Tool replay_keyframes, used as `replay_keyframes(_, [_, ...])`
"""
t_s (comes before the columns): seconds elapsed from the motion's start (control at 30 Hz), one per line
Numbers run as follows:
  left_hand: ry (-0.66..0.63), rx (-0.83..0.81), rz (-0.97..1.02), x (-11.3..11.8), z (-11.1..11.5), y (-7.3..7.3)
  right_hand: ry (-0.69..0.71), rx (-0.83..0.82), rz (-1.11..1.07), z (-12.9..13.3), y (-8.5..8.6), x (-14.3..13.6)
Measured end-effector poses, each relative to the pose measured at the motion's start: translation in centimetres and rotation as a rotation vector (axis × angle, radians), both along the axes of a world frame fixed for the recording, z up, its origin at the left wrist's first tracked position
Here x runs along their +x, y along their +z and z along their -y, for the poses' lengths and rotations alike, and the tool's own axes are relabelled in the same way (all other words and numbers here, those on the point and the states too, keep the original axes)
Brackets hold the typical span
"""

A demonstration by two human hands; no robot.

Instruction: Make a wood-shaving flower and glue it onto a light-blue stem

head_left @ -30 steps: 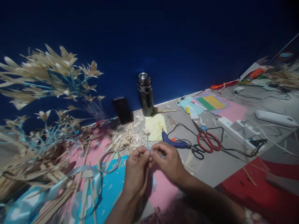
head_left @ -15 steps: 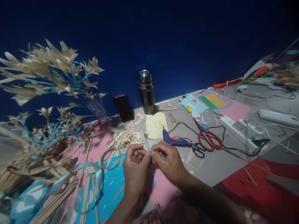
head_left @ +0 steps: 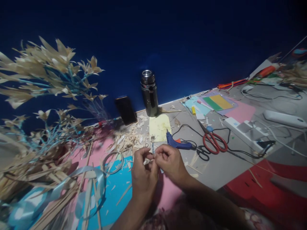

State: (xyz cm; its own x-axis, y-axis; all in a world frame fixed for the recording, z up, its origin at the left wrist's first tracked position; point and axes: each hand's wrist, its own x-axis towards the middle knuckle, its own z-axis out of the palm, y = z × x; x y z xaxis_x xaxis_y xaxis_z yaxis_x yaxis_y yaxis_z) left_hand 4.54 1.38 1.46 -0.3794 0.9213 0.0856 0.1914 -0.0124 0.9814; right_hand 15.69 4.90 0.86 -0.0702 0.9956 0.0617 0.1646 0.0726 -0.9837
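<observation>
A thin stem (head_left: 153,146) wrapped in light blue, with a small pale bud at its tip, stands upright between my hands. My left hand (head_left: 144,174) is closed on its lower part, fingers curled. Touching it there, my right hand (head_left: 170,161) pinches the same spot with thumb and forefinger; the stem's lower end is hidden by the fingers. Just beyond my right hand lies a blue glue gun (head_left: 177,143), its nozzle on a pale yellow sheet (head_left: 158,126). Pale shavings (head_left: 128,139) are heaped past my left hand.
Red-handled scissors (head_left: 213,143) and black-handled scissors (head_left: 203,154) lie at right, near a white power strip (head_left: 247,134) and cords. A steel flask (head_left: 149,94) and a phone (head_left: 125,110) stand at the back. Left are dried-leaf flowers (head_left: 48,73), a ring (head_left: 112,163) and blue ribbon (head_left: 93,171).
My left hand has shifted slightly right and its fingers have curled closer to my right hand. The stem now stands more upright. The view has moved a little.
</observation>
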Motion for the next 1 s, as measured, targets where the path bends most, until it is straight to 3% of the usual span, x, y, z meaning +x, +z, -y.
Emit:
replay_keyframes(0.13, [-0.178, -0.243, 0.415, -0.4, 0.7, 1.5, 0.052, -0.137, -0.13, -0.2, 0.2, 0.3])
replay_keyframes(0.23, [-0.314, -0.406, 0.593, -1.0, 1.1, 1.6, 0.1, -0.178, -0.175, -0.4, 0.3, 0.6])
replay_keyframes(0.37, [-0.266, -0.445, 0.681, -1.0, 1.2, 1.2, 0.107, -0.169, -0.126, 0.0, 0.1, 0.4])
replay_keyframes(0.47, [-0.178, -0.417, 0.636, -0.6, 1.0, 1.1, 0.079, -0.06, -0.036, 0.5, 0.1, 0.2])
replay_keyframes(0.63, [-0.111, -0.36, 0.534, -0.4, 1.0, 0.9, 0.014, 0.32, 0.182, 1.0, -0.2, -0.1])
replay_keyframes(0.77, [-0.088, -0.268, 0.389, -0.3, 1.0, 0.0, 0.0, 0.435, 0.242, 1.0, -0.3, -0.3])
replay_keyframes(0.9, [-0.043, -0.143, 0.132, -0.6, 0.9, -0.3, 0.057, 0.427, 0.238, 0.9, 0.3, -0.2])
replay_keyframes(1.0, [-0.207, -0.197, 0.09, -1.8, 1.0, 0.6, 0.175, 0.2, 0.082, 0.5, 0.8, 0.3])
